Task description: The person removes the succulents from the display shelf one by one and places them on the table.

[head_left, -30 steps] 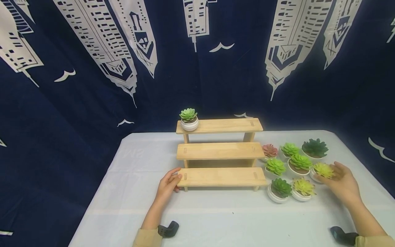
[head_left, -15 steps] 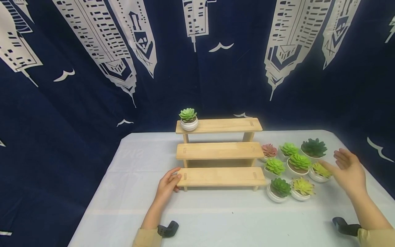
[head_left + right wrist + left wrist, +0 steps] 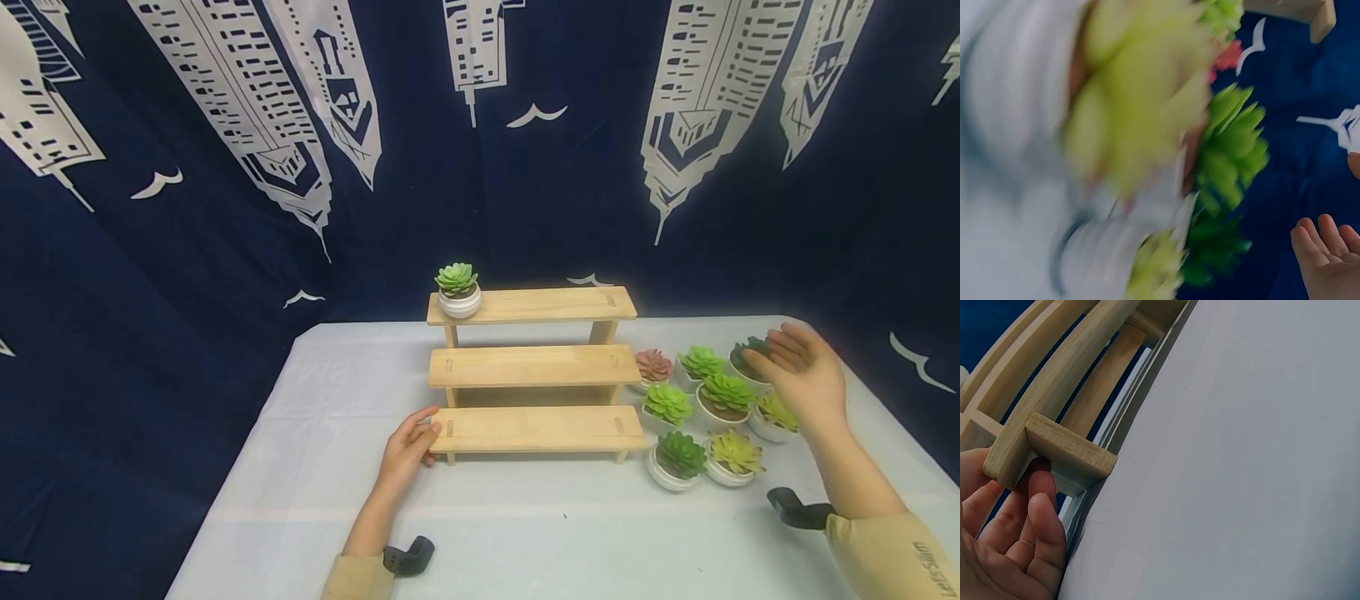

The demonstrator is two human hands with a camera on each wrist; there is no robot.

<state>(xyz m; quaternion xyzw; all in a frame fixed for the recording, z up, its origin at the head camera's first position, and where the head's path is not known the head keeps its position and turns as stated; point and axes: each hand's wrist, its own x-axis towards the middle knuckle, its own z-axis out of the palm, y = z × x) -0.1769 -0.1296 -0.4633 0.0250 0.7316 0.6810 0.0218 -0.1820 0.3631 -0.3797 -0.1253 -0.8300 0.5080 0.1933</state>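
A three-tier wooden plant stand (image 3: 536, 429) stands mid-table in the head view. My left hand (image 3: 405, 454) grips the left end of its lowest step, thumb above and fingers beneath, as the left wrist view of the board (image 3: 1047, 381) confirms. One light green potted succulent (image 3: 458, 293) sits at the left of the top step. My right hand (image 3: 810, 383), fingers loosely extended and holding nothing, hovers by the dark green succulent (image 3: 742, 360) at the back right and partly hides it. A yellow-green succulent (image 3: 777, 415) is below that hand.
Right of the stand is a cluster of several white-potted succulents, including a pink one (image 3: 654, 367), a bright green one (image 3: 726, 396) and a yellow one (image 3: 735, 457). Behind the white table (image 3: 525, 533) hangs a dark blue curtain (image 3: 525, 200) with white prints.
My right hand has left the yellow-green succulent, moving first up and right, then left toward the dark green one. My left hand has kept its grip on the stand.
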